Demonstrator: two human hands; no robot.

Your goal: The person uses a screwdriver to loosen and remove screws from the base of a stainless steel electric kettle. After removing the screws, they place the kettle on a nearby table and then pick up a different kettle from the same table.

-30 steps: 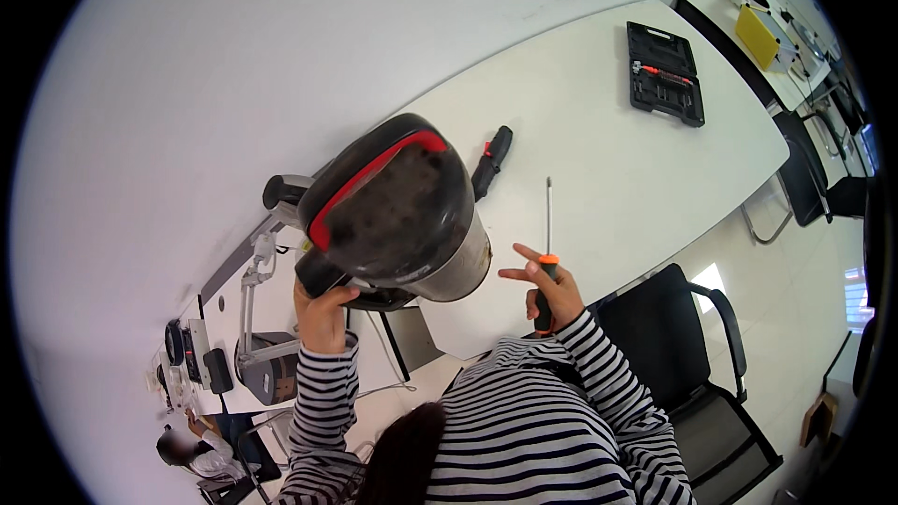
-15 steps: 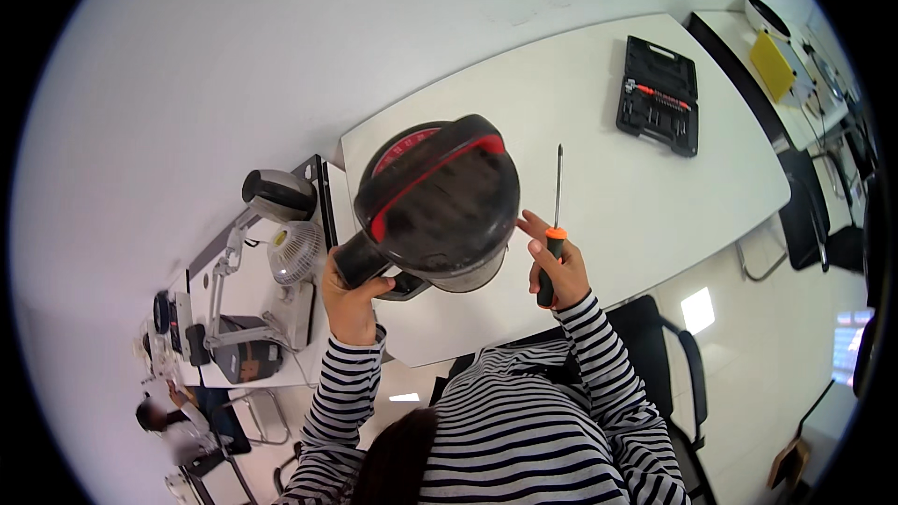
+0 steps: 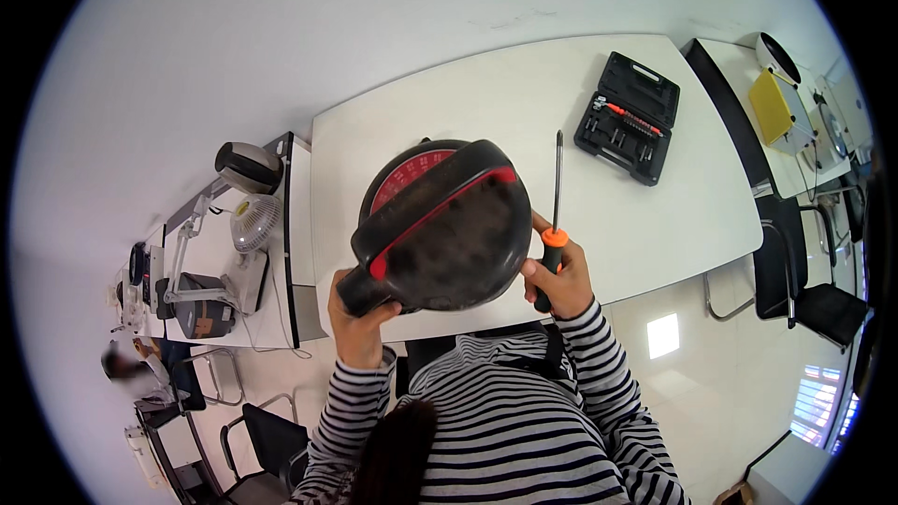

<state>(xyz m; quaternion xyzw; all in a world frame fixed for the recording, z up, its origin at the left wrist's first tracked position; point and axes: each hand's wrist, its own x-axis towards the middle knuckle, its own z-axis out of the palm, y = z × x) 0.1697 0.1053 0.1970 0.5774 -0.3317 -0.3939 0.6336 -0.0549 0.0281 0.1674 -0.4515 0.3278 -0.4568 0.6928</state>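
Observation:
A rounded black appliance (image 3: 458, 252) is held up over the near edge of the white table (image 3: 449, 84). It has a thick arched handle with a red underside, and a panel with red markings shows behind that handle. My left hand (image 3: 360, 327) wraps around a short black stub at its lower left; part of the grip is hidden beneath. In my right hand (image 3: 566, 285) is a screwdriver (image 3: 555, 239) with an orange and black handle, its long shaft pointing away from me. The fingers of that hand reach to the appliance's right side; contact is partly hidden.
An open black tool case (image 3: 627, 122) with bits and an orange-handled tool lies at the table's far right. On the left, another table carries a fan (image 3: 254, 223) and a lamp arm (image 3: 192, 252). Black chairs (image 3: 267, 444) stand around; a person (image 3: 140, 369) sits far left.
The appliance has tilted and turned, hiding the paler lower body seen before. My right hand has moved in against its side, still with the screwdriver. The whole view has shifted.

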